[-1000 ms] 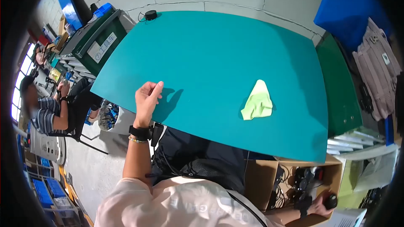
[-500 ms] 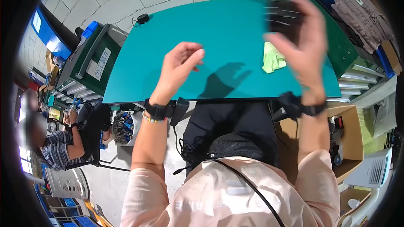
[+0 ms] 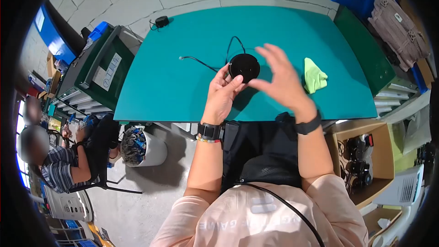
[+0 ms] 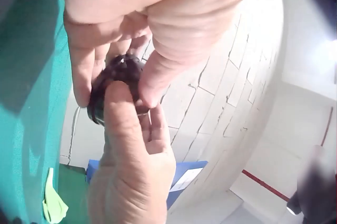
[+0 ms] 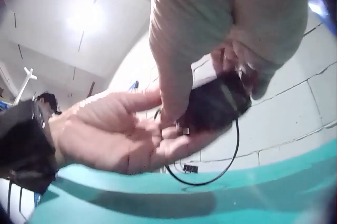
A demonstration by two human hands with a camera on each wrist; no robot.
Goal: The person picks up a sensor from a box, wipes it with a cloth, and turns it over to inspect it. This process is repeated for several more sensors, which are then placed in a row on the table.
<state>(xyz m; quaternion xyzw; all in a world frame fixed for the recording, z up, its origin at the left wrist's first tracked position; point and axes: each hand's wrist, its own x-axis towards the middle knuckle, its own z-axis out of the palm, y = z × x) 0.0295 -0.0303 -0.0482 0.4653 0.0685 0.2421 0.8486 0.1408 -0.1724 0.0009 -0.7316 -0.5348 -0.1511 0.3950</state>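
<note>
My left hand (image 3: 222,98) holds a round, glossy black device (image 3: 244,67) above the table, thumb on its edge. A thin black cable (image 3: 235,39) trails from it. My right hand (image 3: 283,80) is at the device's right side, thumb at its lower edge and fingers spread past the upper edge. Seen from the left wrist, thumbs and fingers of both hands surround the dark device (image 4: 118,84). In the right wrist view, the left hand's fingers lie under the device (image 5: 216,105), and the right thumb and fingers touch its two ends.
A light-green cloth (image 3: 314,75) lies on the teal table (image 3: 192,36), right of the hands. Another small black device (image 3: 161,21) stands at the back left corner. A cardboard box (image 3: 382,142) of dark cabled items is at lower right. Another person (image 3: 68,169) sits at the left.
My right hand has come up from the cardboard box, bringing the black device over the table. The left hand has moved right and taken hold of it. The cable now hangs loose.
</note>
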